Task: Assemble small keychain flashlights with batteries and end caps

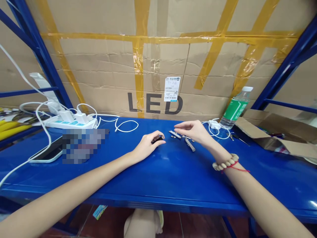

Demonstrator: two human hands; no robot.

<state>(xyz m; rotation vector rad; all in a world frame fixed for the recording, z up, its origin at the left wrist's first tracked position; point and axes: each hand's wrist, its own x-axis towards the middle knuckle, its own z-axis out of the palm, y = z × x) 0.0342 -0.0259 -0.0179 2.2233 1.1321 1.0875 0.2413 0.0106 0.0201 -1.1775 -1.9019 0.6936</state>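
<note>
My left hand (148, 145) rests near the middle of the blue table, its fingers and thumb curled around a small dark object (158, 139) whose kind I cannot make out. To the right, my right hand (194, 131) hovers over a scatter of small metal parts, fingers stretched out to the left, with nothing visible held. Under and beside its fingertips lie a short silvery bar (175, 134) and a second grey metal bar (190, 145). Several tiny round pieces lie around them, partly hidden by the right hand.
A white power strip (71, 123) with plugs and cables and a phone (48, 150) are at left. A green-labelled bottle (235, 107), a screwdriver-like tool (240, 138) and an open cardboard box (279, 132) stand right. A large taped carton (104, 72) closes off the back.
</note>
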